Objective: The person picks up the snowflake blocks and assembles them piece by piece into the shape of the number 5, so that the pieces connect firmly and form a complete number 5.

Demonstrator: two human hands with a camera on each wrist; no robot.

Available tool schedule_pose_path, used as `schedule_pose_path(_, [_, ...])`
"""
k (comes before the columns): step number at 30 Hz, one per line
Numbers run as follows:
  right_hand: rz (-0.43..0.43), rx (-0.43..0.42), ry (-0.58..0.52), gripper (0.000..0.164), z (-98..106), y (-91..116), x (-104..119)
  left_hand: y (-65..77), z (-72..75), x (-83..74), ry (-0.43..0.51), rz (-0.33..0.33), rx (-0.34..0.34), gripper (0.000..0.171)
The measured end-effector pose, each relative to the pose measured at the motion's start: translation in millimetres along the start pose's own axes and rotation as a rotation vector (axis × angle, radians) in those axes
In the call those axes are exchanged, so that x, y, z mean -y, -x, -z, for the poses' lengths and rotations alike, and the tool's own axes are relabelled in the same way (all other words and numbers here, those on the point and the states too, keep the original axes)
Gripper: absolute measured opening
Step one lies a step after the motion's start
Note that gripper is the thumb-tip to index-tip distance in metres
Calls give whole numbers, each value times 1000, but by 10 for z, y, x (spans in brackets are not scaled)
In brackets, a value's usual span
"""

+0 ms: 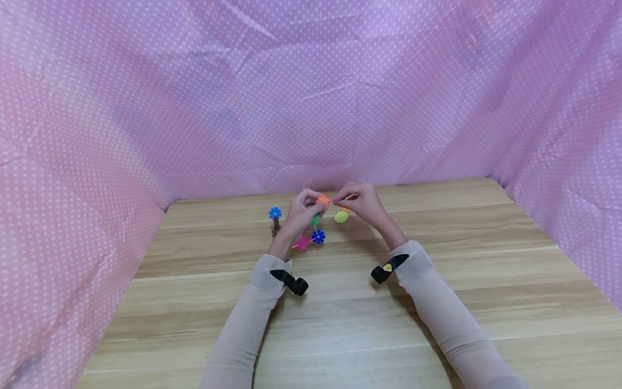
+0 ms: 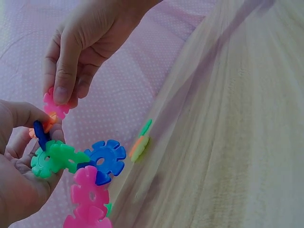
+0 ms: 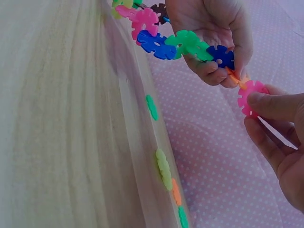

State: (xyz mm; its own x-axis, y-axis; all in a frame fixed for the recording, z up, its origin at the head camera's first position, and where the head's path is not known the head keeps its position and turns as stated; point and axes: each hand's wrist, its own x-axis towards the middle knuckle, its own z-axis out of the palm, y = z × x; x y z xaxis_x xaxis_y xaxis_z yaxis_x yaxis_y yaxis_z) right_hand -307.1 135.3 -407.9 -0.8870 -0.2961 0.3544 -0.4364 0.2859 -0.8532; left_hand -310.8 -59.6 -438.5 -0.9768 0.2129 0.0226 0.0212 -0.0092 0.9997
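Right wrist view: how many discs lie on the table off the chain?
4: a green disc alone, then below it in the picture a yellow disc, an orange disc and a second green disc, near the edge of the table. Others may be hidden.

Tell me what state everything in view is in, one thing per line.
Left hand: pinching the held orange disc.
Right hand: pinching the pink disc.
Pink disc: meets the held orange disc; fully slotted or not, I can't tell.
Disc chain: linked, partly hidden.
Yellow disc: lying on the table, off the chain.
Nearer green disc: lying on the table.
Pink cloth: hanging, creased.
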Motion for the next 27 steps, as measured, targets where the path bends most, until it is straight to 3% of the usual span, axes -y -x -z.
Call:
schedule_pose_path(3, [3,-6,-23,7,17,4,35,2,1,-20,9,-9,7,14])
schedule_pose_path(12, [45,-29,-17,5,-16,-43,-148,10,14,-69,-21,15,13,18])
schedule_pose_path(18, [-19,1,-33,7,-11,-44,-114,-5,52,-67,-17,32,39,18])
schedule_pose_path(23, [-73,61,-4,11,6,-6,49,-17,80,-57,-43,70,53,19])
schedule_pose_path(27, [-101,116,25,15,41,-24,-27,-15,99,-44,-66,84,63,19])
